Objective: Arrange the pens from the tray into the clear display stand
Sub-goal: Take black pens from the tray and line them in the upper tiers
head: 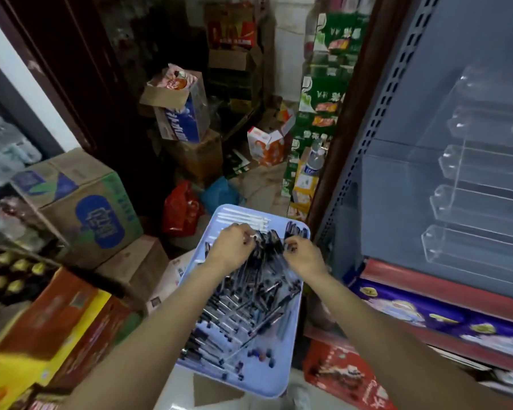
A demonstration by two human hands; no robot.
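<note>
A light blue tray (261, 380) lies low in the middle, heaped with several clear pens with black caps (249, 303). A few white pens (243, 218) rest along its far edge. My left hand (231, 247) is over the far part of the heap, fingers curled around the ends of some pens. My right hand (304, 255) is beside it on the right, fingertips pinched on a dark pen. The clear display stand (471, 202) with stepped tiers sits on the grey shelf at right, with no pens in it.
Cardboard cartons (80, 202) stack up at left, with a red and yellow box (57, 329) in front. Red packets (347, 377) lie below the shelf. More boxes and bags (187, 214) crowd the floor beyond the tray. A perforated shelf upright (376, 122) borders the stand.
</note>
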